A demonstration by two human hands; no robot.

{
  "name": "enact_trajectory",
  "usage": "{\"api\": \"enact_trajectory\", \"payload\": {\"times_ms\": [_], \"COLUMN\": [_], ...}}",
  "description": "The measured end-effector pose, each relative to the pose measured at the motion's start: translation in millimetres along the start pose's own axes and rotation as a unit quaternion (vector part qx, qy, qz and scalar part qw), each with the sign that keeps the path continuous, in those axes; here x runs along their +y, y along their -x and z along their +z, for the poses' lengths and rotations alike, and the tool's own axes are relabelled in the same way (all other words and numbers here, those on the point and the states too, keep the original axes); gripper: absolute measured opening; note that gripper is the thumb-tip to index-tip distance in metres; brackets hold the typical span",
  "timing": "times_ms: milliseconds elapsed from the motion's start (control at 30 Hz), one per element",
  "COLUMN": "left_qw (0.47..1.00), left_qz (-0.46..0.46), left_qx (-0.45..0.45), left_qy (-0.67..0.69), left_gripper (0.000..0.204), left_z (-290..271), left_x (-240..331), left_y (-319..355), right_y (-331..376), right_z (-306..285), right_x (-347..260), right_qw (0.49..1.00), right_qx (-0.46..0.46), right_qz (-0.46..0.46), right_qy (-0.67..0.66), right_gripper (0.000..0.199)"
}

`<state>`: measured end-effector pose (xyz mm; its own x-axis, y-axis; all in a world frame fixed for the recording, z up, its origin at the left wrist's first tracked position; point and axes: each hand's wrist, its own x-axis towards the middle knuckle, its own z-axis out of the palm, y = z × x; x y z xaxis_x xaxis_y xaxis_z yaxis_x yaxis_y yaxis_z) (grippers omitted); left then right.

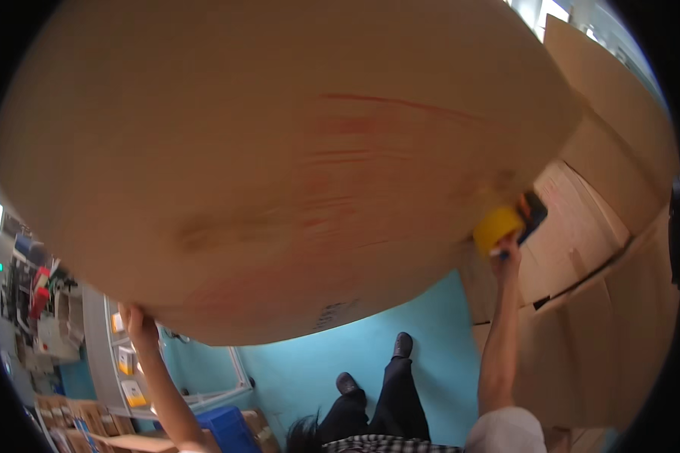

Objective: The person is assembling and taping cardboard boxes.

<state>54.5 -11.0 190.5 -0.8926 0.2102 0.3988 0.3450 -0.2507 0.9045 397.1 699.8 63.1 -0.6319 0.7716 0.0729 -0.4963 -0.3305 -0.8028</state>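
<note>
A very large brown cardboard box [242, 151] with smeared red print fills the upper view, close in front of me. At its lower left edge my left hand [140, 330] is closed on the cardboard. My right hand [508, 253] grips a tape dispenser [534, 211] with a yellow roll of tape [497, 228], held against or very near the box's right side. Motion blurs the dispenser, and I cannot tell whether tape is stuck to the cardboard there.
More cardboard boxes [604, 347] stand close on the right, some with raised flaps [612, 90]. A metal-framed rack [117, 362] with small packets is at the left, a blue bin [230, 430] below it. My feet stand on a turquoise floor [298, 370].
</note>
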Motion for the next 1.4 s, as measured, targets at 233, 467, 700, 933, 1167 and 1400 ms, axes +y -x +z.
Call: {"api": "enact_trajectory", "payload": {"times_ms": [233, 467, 700, 933, 1167, 1400], "left_qw": [0.861, 0.808, 0.762, 0.755, 0.656, 0.680], "left_qz": [-0.399, 0.252, -0.119, -0.366, -0.486, -0.453], "left_qx": [0.062, 0.061, -0.485, -0.448, -0.533, -0.498], "left_qy": [-0.308, -0.529, -0.412, -0.309, -0.223, -0.291], "left_gripper": [0.059, 0.031, 0.030, 0.036, 0.055, 0.045], "left_z": [-62.8, 173.7, 91.1, 116.2, 103.2, 99.3], "left_x": [-111.4, -23.4, -217.1, -271.1, -300.8, -330.4], "left_y": [92.8, 71.6, 85.4, 56.9, 120.2, 160.5], "right_y": [27.0, 139.8, 149.9, 118.4, 156.3, 183.0], "right_z": [232.9, 282.9, 193.8, 166.1, 110.8, 71.2], "right_x": [-31.3, 158.3, 287.9, 298.6, 304.7, 317.4], "right_qw": [0.919, 0.677, 0.561, 0.609, 0.579, 0.566], "right_qx": [-0.169, -0.385, -0.510, -0.497, -0.539, -0.584], "right_qz": [-0.190, -0.277, -0.257, -0.158, -0.132, -0.106], "right_qy": [0.300, 0.563, 0.599, 0.598, 0.597, 0.572], "right_gripper": [0.042, 0.034, 0.026, 0.036, 0.036, 0.031]}}
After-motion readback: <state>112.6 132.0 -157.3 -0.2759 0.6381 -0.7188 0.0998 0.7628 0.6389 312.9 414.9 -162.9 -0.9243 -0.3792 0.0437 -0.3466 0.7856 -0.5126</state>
